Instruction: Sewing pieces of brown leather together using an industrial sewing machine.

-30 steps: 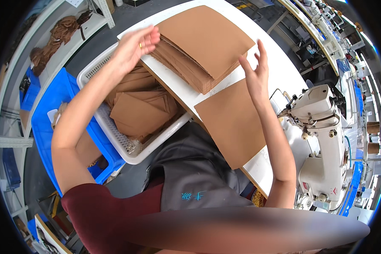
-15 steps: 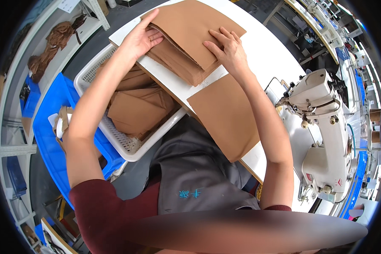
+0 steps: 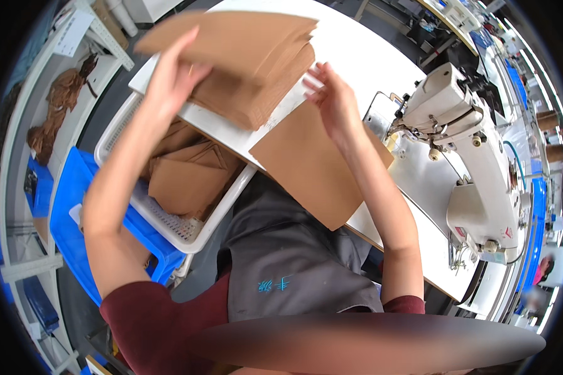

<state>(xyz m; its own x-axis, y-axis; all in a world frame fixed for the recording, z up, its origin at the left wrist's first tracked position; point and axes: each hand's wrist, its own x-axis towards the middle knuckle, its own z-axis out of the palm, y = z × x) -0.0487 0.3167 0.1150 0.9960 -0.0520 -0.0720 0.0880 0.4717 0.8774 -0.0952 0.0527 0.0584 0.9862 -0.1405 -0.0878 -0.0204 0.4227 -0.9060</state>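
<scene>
On the white table lies a stack of brown fabric pieces (image 3: 244,109), with its top layers raised and tilted to the left, partly smeared by motion. My left hand (image 3: 176,78) grips these raised brown fabric pieces (image 3: 231,37) by their near edge, thumb above and fingers below. Just right of the stack, my right hand (image 3: 331,97) hovers with fingers apart, holding nothing. Below it a single flat brown fabric piece (image 3: 316,169) lies on the table, its near corner over the front edge and part of it behind my right forearm.
A white sewing machine (image 3: 444,119) stands on the table to the right. At the table's left front, a white plastic basket (image 3: 191,240) holds folded brown fabric, beside a blue bin (image 3: 69,206). Metal shelving (image 3: 28,269) lines the far left.
My right hand has come off the stack's top and opened. My left hand has swung the upper fabric pieces up and leftward. The whole view has shifted slightly.
</scene>
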